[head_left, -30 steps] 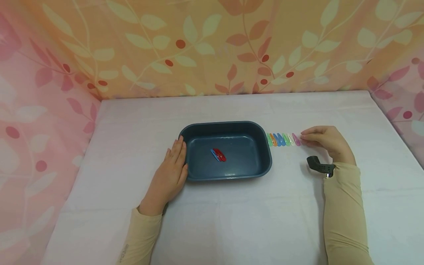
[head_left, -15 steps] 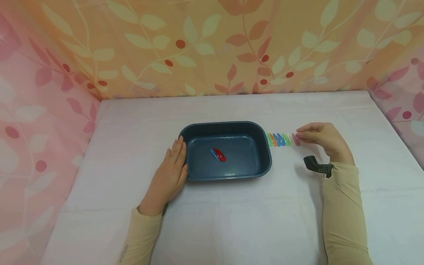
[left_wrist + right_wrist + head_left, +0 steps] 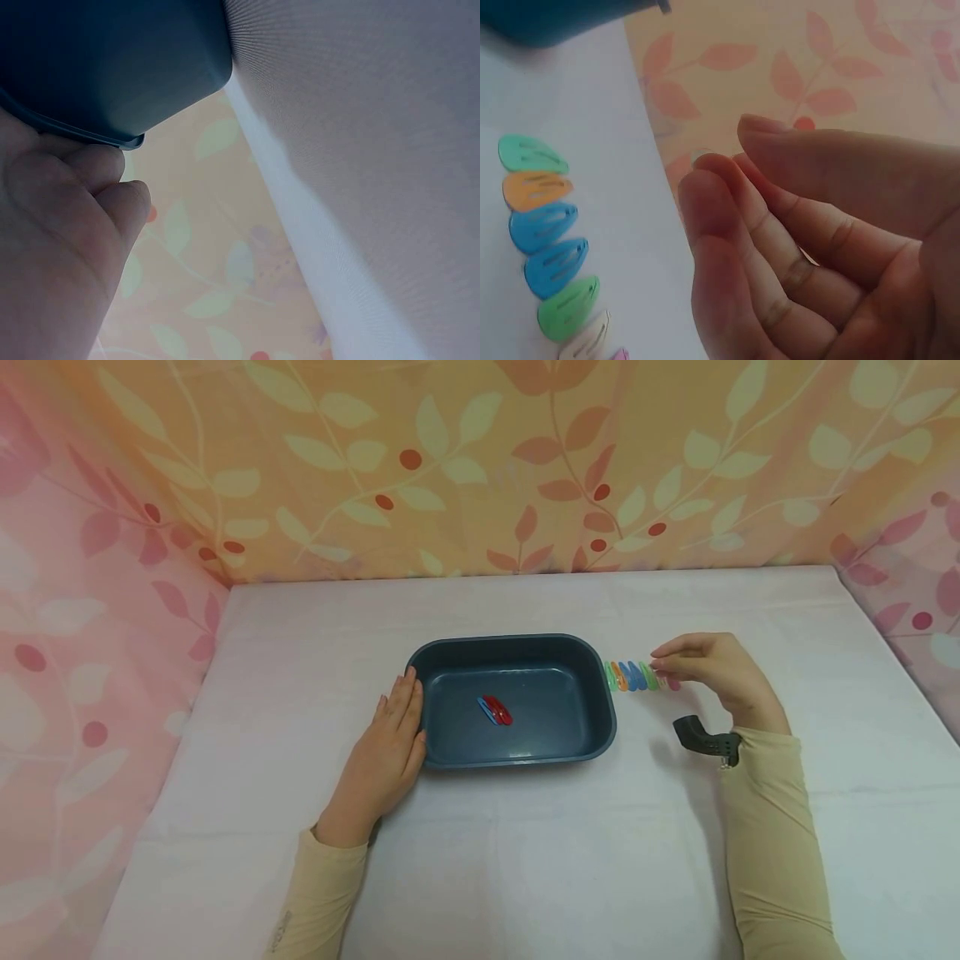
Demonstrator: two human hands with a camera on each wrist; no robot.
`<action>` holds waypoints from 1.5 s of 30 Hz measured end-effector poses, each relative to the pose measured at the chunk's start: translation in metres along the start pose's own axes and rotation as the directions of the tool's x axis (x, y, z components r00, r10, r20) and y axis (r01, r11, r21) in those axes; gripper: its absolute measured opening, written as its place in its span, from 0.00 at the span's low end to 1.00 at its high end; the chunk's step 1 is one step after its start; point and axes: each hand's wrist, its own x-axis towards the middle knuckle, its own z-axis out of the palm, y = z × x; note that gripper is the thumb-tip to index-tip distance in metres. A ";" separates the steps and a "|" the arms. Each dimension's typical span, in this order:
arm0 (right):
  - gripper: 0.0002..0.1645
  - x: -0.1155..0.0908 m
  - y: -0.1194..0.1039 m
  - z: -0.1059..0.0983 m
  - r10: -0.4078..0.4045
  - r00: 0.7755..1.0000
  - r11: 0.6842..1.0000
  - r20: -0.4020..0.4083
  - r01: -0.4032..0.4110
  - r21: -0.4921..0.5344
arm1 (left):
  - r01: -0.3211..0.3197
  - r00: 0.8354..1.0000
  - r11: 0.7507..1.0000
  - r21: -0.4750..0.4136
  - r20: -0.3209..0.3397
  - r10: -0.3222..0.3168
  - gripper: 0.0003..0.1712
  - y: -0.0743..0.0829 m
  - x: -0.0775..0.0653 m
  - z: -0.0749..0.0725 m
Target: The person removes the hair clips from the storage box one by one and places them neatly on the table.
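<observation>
Against the left side of a dark blue tray (image 3: 517, 760) lies my left hand (image 3: 378, 764), its fingers fairly straight along the rim. In the left wrist view the fingers (image 3: 124, 202) touch the tray's rim from outside. Inside the tray are a blue hair clip (image 3: 487, 712) and red hair clips (image 3: 498, 710). My right hand (image 3: 723, 681) hovers over the right end of a row of snap hair clips. Its thumb (image 3: 832, 161) stands apart from the loosely bent fingers, with nothing between them. The row includes an orange clip (image 3: 536, 190), blue clips (image 3: 555, 268), green clips (image 3: 568, 309) and a whitish clip (image 3: 585, 341).
A white cloth (image 3: 555, 860) covers the table. Floral curtains (image 3: 480, 468) hang behind and at both sides. A black wrist mount (image 3: 705, 739) sticks out from the right sleeve. The row of clips begins right at the tray's right edge.
My right hand has moved left along the row, from beside the pink clip to above it and the whitish one. My left hand and the tray have stayed put.
</observation>
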 end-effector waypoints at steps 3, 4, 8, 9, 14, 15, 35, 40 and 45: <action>0.19 -0.001 -0.005 0.004 -0.012 1.000 1.000 0.002 0.012 0.020 | -0.003 1.000 1.000 -0.001 -0.001 0.003 0.33 0.000 0.000 0.000; 0.19 -0.002 -0.006 0.005 -0.014 1.000 1.000 0.004 0.014 0.019 | -0.002 1.000 1.000 0.000 0.000 0.002 0.33 0.000 0.000 0.000; 0.19 -0.004 -0.013 0.009 -0.014 1.000 1.000 0.019 0.014 -0.007 | -0.002 1.000 1.000 0.002 -0.001 0.002 0.33 0.000 0.000 0.000; 0.20 -0.005 -0.015 0.009 -0.013 1.000 1.000 0.023 0.013 -0.016 | -0.003 1.000 1.000 0.003 -0.003 0.003 0.34 0.000 0.000 0.000; 0.20 -0.006 -0.023 0.014 -0.021 0.999 0.999 0.045 0.023 -0.028 | -0.019 1.000 1.000 -0.002 -0.021 0.019 0.34 -0.001 0.000 0.001; 0.20 -0.006 -0.024 0.015 -0.025 0.999 0.999 0.046 0.026 -0.022 | -0.021 0.999 1.000 -0.002 -0.024 0.021 0.34 -0.001 0.000 0.001; 0.15 -0.011 -0.040 0.040 -0.160 0.975 0.987 0.155 0.159 0.017 | -0.008 1.000 1.000 0.002 -0.001 0.008 0.33 -0.001 0.001 0.000; 0.14 -0.013 -0.044 0.044 -0.182 0.969 0.983 0.165 0.180 0.030 | -0.012 1.000 1.000 0.007 -0.007 0.012 0.33 -0.001 0.000 0.001; 0.13 -0.014 -0.051 0.049 -0.196 0.964 0.981 0.180 0.193 0.029 | -0.017 1.000 1.000 0.007 -0.016 0.018 0.34 -0.001 0.000 0.001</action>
